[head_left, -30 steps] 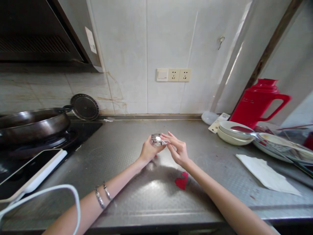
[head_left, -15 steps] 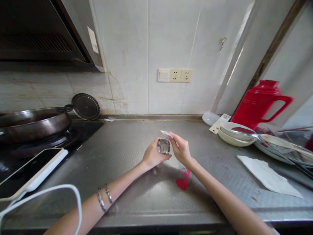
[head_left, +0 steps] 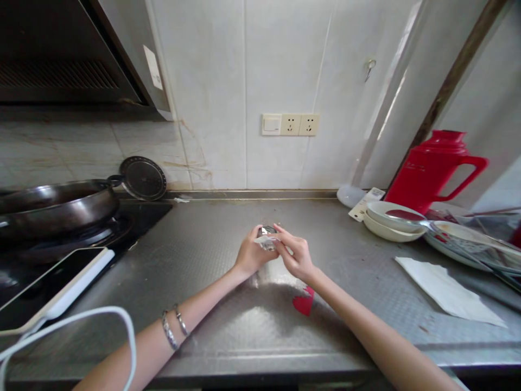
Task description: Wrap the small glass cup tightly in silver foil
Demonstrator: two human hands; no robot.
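Observation:
My left hand [head_left: 248, 253] is wrapped round a small, clear, faceted glass-like object [head_left: 267, 230], held above the steel counter [head_left: 203, 244]. Its exact kind is hard to make out, as fingers and tissue cover part of it. Between the fingers of my right hand [head_left: 298, 255] is a small white piece of tissue [head_left: 264, 239], which lies across the near side of the glass-like object. On the counter below my right wrist is a flat red piece with a ragged edge [head_left: 303, 302].
A pan [head_left: 61, 203] sits on the black hob at left, a phone [head_left: 52, 282] with a white cable [head_left: 101, 310] nearer. At right are a folded white tissue [head_left: 443, 290], stacked bowls [head_left: 393, 231], plates with utensils, and a red thermos jug [head_left: 427, 176].
My right hand has moved left and slightly down, bringing the tissue from above the glass-like object onto it. My left hand has shifted slightly left, still holding the object.

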